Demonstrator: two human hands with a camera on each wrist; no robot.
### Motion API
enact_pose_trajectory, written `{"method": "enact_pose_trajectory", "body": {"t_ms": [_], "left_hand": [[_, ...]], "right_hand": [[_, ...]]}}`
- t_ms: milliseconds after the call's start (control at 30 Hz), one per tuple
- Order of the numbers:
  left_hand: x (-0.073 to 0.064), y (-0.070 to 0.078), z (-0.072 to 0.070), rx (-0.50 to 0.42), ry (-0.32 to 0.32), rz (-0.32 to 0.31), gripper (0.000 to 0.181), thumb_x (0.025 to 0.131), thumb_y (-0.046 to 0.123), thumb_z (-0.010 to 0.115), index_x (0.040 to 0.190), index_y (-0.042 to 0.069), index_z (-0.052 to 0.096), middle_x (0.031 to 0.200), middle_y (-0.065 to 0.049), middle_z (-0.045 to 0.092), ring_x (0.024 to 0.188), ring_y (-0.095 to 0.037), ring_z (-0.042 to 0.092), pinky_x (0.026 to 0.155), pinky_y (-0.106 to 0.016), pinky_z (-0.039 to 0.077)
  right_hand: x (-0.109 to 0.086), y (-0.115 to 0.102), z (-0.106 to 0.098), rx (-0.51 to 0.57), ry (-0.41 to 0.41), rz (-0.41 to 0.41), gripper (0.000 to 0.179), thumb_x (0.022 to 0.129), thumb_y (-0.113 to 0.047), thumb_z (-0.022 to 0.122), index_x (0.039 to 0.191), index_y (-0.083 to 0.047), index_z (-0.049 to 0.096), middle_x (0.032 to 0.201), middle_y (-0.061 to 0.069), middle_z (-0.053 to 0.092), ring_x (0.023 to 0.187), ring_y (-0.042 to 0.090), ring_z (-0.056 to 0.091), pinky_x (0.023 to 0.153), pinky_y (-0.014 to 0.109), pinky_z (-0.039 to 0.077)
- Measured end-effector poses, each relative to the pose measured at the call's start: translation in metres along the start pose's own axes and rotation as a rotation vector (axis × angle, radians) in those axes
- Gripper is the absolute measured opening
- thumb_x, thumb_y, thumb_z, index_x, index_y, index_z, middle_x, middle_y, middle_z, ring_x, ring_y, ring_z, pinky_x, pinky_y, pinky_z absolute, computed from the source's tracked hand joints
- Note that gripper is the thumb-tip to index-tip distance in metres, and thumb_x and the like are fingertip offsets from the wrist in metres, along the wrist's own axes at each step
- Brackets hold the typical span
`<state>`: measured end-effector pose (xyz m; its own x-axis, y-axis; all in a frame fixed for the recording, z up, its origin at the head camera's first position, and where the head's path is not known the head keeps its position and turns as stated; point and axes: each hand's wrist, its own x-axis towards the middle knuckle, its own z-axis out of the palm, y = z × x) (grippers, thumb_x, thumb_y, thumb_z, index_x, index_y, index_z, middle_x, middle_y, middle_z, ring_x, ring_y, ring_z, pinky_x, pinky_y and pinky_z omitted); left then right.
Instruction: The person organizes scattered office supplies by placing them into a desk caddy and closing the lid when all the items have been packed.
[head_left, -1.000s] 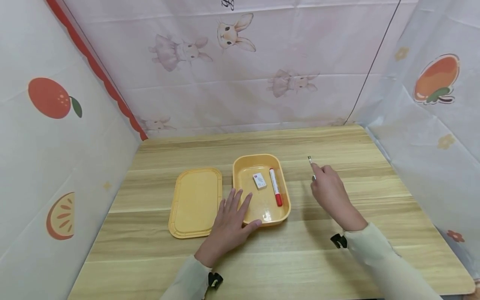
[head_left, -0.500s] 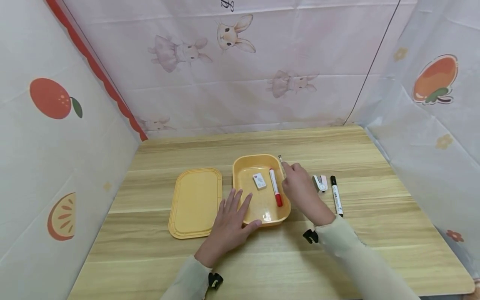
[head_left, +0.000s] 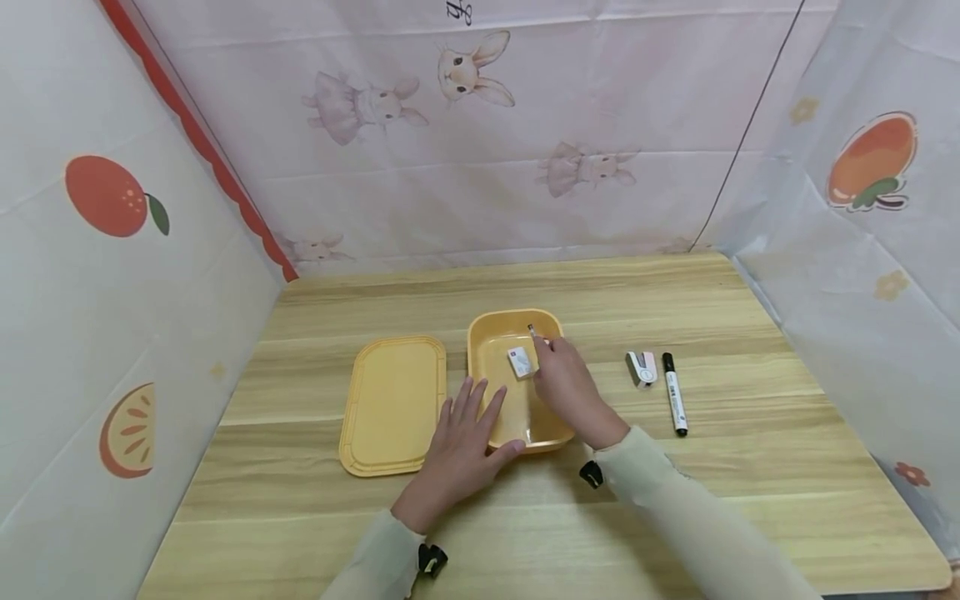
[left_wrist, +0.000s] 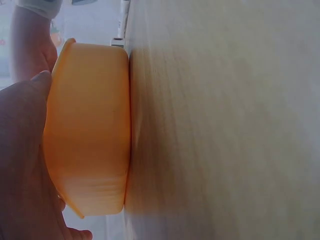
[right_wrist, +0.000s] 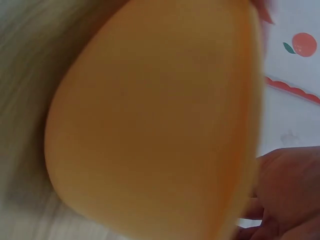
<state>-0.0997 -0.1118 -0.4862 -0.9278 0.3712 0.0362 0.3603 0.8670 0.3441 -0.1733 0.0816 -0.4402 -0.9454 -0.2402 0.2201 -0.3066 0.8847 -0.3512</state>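
Observation:
A yellow plastic box (head_left: 474,342) stands on the table. My left hand (head_left: 465,454) rests on its near left rim with fingers spread; in the left wrist view the thumb lies along the rim. Inside the box, my right hand (head_left: 566,379) pinches a thin pen-like stick (head_left: 532,331) with a dark tip, most of it hidden by the hand. A small white box-shaped item (head_left: 519,362) lies on the box floor beside those fingers. The red-capped marker in the box is almost wholly covered by the right hand.
Left of the box lies a flat yellow lid (head_left: 393,408). A small pink and white stapler (head_left: 642,368) and a black-capped marker (head_left: 675,396) lie on the table to the right. Printed cloth walls (head_left: 495,200) border the table's back and sides.
My right hand has moved left, carrying the stick from the table's right side into the box. This uncovers the stapler and black-capped marker. The left hand has stayed in place.

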Motion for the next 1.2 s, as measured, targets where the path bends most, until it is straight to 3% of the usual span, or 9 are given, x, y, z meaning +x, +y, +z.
{"method": "enact_pose_trajectory", "body": {"t_ms": [267,600,1200], "left_hand": [[0.0,-0.001,0.001,0.003,0.001,-0.002,0.084,0.094,0.077,0.036,0.162,0.03,0.02,0.17,-0.005,0.013,0.158,-0.022,-0.007,0.124,-0.059,0.008],[0.0,-0.001,0.002,0.007,0.016,0.011,0.083,0.095,0.074,0.04,0.162,0.028,0.023,0.169,-0.008,0.017,0.158,-0.024,-0.003,0.123,-0.06,0.01],[0.001,-0.002,0.004,0.017,0.022,0.003,0.084,0.095,0.075,0.039,0.162,0.029,0.021,0.169,-0.006,0.016,0.158,-0.023,-0.004,0.123,-0.06,0.008]], "right_hand": [[0.004,-0.003,0.019,-0.046,-0.042,0.003,0.044,0.098,0.003,0.056,0.141,0.01,0.051,0.115,0.03,0.062,0.095,0.033,0.062,0.08,0.043,0.057],[0.004,-0.005,0.036,-0.165,-0.064,0.003,0.04,0.087,0.002,0.067,0.125,0.014,0.061,0.1,0.026,0.066,0.088,0.034,0.062,0.083,0.044,0.05],[0.005,-0.002,0.044,-0.262,-0.07,-0.005,0.029,0.085,-0.001,0.067,0.109,0.014,0.066,0.094,0.022,0.065,0.083,0.032,0.062,0.077,0.042,0.05]]}}
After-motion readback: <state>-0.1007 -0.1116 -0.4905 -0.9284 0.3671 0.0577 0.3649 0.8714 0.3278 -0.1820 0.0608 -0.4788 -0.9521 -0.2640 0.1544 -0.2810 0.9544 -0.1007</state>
